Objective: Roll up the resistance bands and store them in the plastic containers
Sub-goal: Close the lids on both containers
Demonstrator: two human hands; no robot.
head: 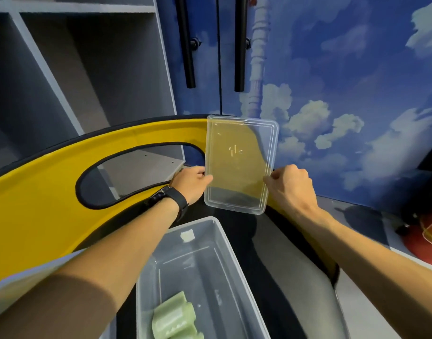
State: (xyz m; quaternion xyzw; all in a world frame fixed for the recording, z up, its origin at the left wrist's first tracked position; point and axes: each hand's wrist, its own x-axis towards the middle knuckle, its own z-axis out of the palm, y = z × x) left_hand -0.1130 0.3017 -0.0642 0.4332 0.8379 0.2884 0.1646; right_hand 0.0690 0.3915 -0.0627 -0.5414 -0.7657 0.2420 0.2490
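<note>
Overhead, both hands point(192, 183) point(289, 184) hold lid point(239, 165) above open container point(210, 277).

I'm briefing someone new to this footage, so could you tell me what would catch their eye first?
Centre frame, the left hand and right hand hold a clear lid up by its long edges. Below it sits an open plastic container with rolled green bands at its near end.

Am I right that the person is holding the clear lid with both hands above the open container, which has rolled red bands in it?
Not quite: in the head view the rolled bands are pale green. The left hand and right hand do hold the clear lid above the open container.
</note>
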